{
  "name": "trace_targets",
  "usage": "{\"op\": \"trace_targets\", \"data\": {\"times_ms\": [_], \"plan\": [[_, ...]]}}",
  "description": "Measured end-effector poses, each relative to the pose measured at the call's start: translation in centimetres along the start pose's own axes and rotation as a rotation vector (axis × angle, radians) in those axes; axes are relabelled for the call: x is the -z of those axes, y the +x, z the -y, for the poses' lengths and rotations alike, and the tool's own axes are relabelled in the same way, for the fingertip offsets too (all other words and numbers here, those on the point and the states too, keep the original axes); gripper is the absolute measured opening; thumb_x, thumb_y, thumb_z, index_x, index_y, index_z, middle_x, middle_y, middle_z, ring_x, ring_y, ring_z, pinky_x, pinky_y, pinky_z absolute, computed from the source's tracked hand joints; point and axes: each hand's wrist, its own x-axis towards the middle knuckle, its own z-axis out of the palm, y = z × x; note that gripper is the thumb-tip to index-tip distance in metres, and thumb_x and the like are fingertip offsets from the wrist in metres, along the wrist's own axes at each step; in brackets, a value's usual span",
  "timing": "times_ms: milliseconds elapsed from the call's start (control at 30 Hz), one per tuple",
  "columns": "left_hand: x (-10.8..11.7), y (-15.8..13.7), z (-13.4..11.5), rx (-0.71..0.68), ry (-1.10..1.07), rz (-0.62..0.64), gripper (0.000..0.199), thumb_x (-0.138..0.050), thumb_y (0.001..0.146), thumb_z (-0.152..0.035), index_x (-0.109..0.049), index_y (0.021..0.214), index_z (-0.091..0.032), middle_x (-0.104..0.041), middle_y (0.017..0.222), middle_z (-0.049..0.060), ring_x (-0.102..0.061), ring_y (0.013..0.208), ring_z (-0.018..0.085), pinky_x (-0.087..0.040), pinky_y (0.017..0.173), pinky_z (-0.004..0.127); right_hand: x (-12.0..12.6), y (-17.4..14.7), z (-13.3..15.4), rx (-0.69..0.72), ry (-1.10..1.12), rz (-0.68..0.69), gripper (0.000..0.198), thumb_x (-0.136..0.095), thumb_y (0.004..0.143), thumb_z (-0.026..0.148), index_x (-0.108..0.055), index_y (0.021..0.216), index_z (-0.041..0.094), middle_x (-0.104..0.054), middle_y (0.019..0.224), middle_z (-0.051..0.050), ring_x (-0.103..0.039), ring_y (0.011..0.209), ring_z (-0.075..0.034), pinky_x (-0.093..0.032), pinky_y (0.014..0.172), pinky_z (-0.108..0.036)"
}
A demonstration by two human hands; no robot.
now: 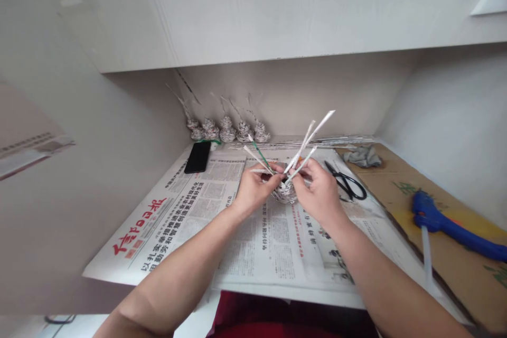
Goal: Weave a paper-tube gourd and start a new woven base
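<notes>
Holding a small woven paper basket (pixel 284 193) between both hands above the newspaper (pixel 222 222) spread on the desk, we close our left hand (pixel 253 190) on its left side and our right hand (pixel 320 193) on its right, fingers curled around the rolled paper tubes (pixel 307 140) that stick up from it. A row of finished woven pieces (pixel 227 129) stands against the back wall. A black phone (pixel 197 157) lies to the left, black scissors (pixel 348 184) just beside our right hand, and a blue glue gun (pixel 447 224) on the cardboard (pixel 400 190) further right.
</notes>
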Motion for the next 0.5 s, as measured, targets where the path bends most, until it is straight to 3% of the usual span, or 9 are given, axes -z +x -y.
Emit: {"op": "trace_targets", "data": {"times_ms": [200, 400, 500], "plan": [[0.5, -0.1, -0.3, -0.081, 0.022, 0.095, 0.013, -0.068, 0.079, -0.027, -0.069, 0.085, -0.015, -0.069, 0.081, 0.004, -0.061, 0.069, 0.012, -0.047, 0.064, 0.023, 0.5, 1.2, -1.3, -0.246, 0.344, 0.096, 0.019, -0.066, 0.077, 0.038, -0.063, 0.08, 0.02, -0.065, 0.074, 0.0, -0.06, 0.068, -0.015, -0.047, 0.065, -0.028], [1.2, 0.1, -0.8, -0.276, 0.162, 0.239, 0.014, -0.07, 0.08, -0.028, -0.071, 0.088, -0.017, -0.072, 0.09, 0.007, -0.066, 0.086, 0.018, -0.05, 0.083, 0.03, 1.1, 1.2, -1.0, -0.206, 0.293, 0.165, 0.024, -0.066, 0.078, 0.043, -0.064, 0.08, 0.019, -0.063, 0.072, 0.0, -0.056, 0.065, -0.014, -0.043, 0.059, -0.026], [1.5, 0.3, -0.7, -0.387, 0.21, 0.261, 0.008, -0.067, 0.082, -0.024, -0.071, 0.084, -0.017, -0.071, 0.085, 0.007, -0.066, 0.084, 0.017, -0.05, 0.082, 0.03, 1.2, 1.0, -0.6, -0.142, 0.244, 0.187, 0.021, -0.064, 0.081, 0.04, -0.064, 0.082, 0.02, -0.063, 0.075, 0.0, -0.057, 0.067, -0.014, -0.043, 0.06, -0.025]]}}
